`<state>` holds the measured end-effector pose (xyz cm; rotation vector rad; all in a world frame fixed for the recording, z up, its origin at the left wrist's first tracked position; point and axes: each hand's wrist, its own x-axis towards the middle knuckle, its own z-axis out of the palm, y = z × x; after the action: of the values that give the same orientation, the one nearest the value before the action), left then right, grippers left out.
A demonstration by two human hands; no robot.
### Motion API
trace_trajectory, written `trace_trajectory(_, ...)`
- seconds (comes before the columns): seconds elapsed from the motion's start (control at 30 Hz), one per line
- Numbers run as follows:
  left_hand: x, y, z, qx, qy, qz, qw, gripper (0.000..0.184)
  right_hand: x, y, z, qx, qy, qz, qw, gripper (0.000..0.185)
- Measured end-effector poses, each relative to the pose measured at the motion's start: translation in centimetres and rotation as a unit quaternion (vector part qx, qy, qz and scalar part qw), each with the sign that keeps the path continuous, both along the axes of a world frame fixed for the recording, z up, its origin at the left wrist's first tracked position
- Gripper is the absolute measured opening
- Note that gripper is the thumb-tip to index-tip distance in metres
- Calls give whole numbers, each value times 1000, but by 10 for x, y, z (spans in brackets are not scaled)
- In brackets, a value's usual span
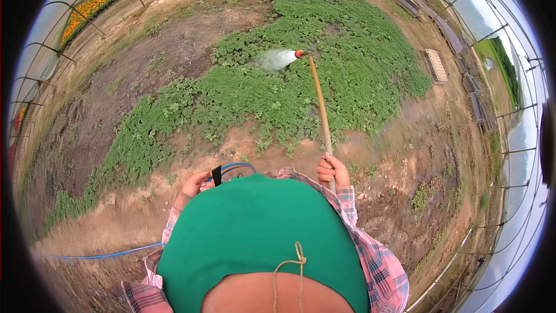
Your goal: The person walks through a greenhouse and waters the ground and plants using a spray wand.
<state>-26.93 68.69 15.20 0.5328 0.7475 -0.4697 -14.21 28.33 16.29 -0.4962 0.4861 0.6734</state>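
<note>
My right hand (334, 171) is closed around the lower part of a long tan pole (320, 98). An orange spray nozzle (299, 54) sits at the pole's far end, and a fan of water (277, 59) leaves it toward the left over low green plants (249, 90). On the left, my left hand (197, 184) has its fingers curled at a blue hose (237, 166), beside a black band (216, 175). My green top and plaid sleeves hide part of the hose between the hands.
The blue hose's other stretch (104, 255) runs over bare soil at lower left. A pale crate (434, 66) and dark trays (407, 4) lie along the right side. Metal hoops of a plastic tunnel (501, 90) curve around the plot. Orange flowers (87, 14) grow beyond the left wall.
</note>
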Motion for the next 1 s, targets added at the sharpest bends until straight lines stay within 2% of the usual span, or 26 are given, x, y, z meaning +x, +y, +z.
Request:
trace_trajectory(0.07, -2, 2, 3, -115, -20, 16, 993, 18, 7, -6, 3, -4, -10, -8, 1000, 15)
trace_trajectory(0.17, -3, 0, 9, -131, 22, 55, 990, 17, 17, -17, 10, -1, -32, -30, 999, 14)
trace_trajectory(0.37, -15, 4, -2, -92, -3, 81, 992, 18, 38, -29, 30, -20, -103, -51, 993, 13)
trace_trajectory(0.47, -23, 10, -14, -134, -36, 67, 988, 18, 47, -25, 36, -10, -115, -47, 992, 13)
trace_trajectory(0.6, -28, 10, -18, -111, -49, 72, 990, 18, 59, -11, 35, -4, -106, -23, 994, 12)
trace_trajectory(0.7, -33, 10, -24, -143, -51, 78, 985, 18, 64, 5, 26, 45, -95, 15, 994, 12)
trace_trajectory(0.8, -38, 7, -20, -134, -17, 101, 986, 18, 63, 23, 24, 28, -89, 47, 995, 11)
trace_trajectory(0.9, -42, -1, -6, -78, -18, 116, 990, 19, 62, 40, 20, 50, -65, 75, 994, 12)
trace_trajectory(1.0, -48, 1, -17, -70, -25, 110, 991, 19, 63, 52, 18, 53, -50, 105, 992, 10)
